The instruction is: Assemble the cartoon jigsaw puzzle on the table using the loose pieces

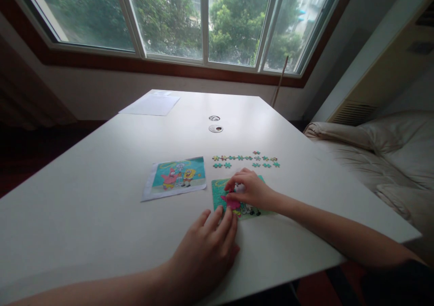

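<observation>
A jigsaw puzzle (pixel 219 186) with a green and teal cartoon picture lies on the table in front of me, largely assembled. Over its middle is my right hand (pixel 252 189), thumb and forefinger brought together in a pinch above the pink figure; whatever is between the fingertips is too small to make out. My left hand (pixel 212 247) rests at the puzzle's lower left edge, fingers stretched out and touching it. Part of the picture is hidden beneath both hands. Loose puzzle pieces (pixel 240 157) lie in rows just beyond the puzzle.
Left of the puzzle lies a printed reference picture (pixel 179 175) of the same cartoon figures. White papers (pixel 152 104) sit at the far left of the white table (pixel 101 179). Two round table inserts (pixel 215 129) are farther back. A pale sofa (pixel 389 148) stands at right, beyond the table edge.
</observation>
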The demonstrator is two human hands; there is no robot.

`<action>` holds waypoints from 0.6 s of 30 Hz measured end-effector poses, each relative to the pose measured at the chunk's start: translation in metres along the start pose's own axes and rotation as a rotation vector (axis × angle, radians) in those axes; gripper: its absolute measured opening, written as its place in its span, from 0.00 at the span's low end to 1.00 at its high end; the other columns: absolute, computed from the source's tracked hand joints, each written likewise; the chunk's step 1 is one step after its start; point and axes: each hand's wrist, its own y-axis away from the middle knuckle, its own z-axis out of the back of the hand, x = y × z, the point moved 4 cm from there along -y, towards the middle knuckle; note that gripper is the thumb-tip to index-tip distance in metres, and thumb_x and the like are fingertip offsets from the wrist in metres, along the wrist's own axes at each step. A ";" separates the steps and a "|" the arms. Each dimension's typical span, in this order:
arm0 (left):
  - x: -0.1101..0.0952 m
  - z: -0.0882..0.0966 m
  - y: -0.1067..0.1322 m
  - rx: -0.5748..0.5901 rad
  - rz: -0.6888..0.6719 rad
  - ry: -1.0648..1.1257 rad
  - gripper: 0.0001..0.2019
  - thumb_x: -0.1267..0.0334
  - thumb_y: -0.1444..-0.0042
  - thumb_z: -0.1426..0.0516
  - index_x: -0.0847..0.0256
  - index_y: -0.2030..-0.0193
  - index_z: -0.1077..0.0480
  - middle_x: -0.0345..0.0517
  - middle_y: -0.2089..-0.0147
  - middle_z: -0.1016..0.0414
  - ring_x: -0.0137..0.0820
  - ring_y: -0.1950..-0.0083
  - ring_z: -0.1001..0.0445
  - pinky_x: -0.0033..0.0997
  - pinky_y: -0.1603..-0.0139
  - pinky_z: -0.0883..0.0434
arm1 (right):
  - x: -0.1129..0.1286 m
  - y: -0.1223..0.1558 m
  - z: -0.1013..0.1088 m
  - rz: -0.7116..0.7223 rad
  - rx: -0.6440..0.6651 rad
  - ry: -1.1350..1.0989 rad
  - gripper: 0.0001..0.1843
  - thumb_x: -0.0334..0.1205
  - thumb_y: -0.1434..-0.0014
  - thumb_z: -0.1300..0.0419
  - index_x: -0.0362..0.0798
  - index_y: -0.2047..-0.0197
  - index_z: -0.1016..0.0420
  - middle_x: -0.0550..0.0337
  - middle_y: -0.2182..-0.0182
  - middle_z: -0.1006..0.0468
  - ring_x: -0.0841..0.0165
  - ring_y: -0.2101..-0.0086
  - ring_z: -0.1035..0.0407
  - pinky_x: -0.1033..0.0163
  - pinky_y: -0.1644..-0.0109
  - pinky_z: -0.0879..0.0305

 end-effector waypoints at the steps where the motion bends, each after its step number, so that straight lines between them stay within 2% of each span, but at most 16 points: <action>1: 0.000 0.000 0.000 0.000 0.000 0.001 0.20 0.60 0.37 0.58 0.68 0.43 0.40 0.55 0.43 0.36 0.45 0.45 0.36 0.45 0.51 0.36 | -0.001 0.000 -0.001 0.000 -0.009 0.027 0.09 0.44 0.53 0.35 0.49 0.68 0.25 0.60 0.70 0.25 0.68 0.65 0.36 0.62 0.57 0.46; 5: 0.001 -0.002 0.000 -0.003 -0.001 0.005 0.20 0.61 0.37 0.57 0.67 0.43 0.40 0.56 0.43 0.35 0.45 0.45 0.36 0.46 0.51 0.36 | -0.002 0.003 -0.002 -0.025 -0.027 0.106 0.12 0.47 0.53 0.36 0.50 0.66 0.26 0.60 0.69 0.27 0.67 0.65 0.38 0.62 0.59 0.48; 11: 0.002 -0.001 0.000 0.010 0.008 0.000 0.20 0.61 0.38 0.57 0.66 0.43 0.39 0.55 0.44 0.35 0.45 0.45 0.35 0.45 0.52 0.35 | -0.001 0.004 0.002 -0.028 -0.034 0.164 0.13 0.47 0.52 0.37 0.50 0.65 0.29 0.60 0.70 0.28 0.67 0.66 0.39 0.63 0.61 0.50; 15: 0.001 0.000 0.001 0.002 0.016 -0.014 0.20 0.60 0.38 0.57 0.65 0.42 0.40 0.55 0.43 0.35 0.44 0.45 0.35 0.46 0.52 0.35 | -0.009 0.001 0.018 0.004 0.007 0.157 0.10 0.46 0.47 0.41 0.49 0.65 0.29 0.61 0.72 0.28 0.68 0.67 0.36 0.62 0.60 0.48; 18: 0.000 0.001 0.001 0.003 0.026 -0.019 0.20 0.60 0.37 0.58 0.65 0.43 0.39 0.55 0.43 0.35 0.44 0.46 0.34 0.46 0.52 0.35 | -0.015 0.005 0.036 0.051 0.125 0.196 0.11 0.46 0.46 0.42 0.49 0.62 0.29 0.58 0.66 0.27 0.66 0.62 0.35 0.59 0.55 0.47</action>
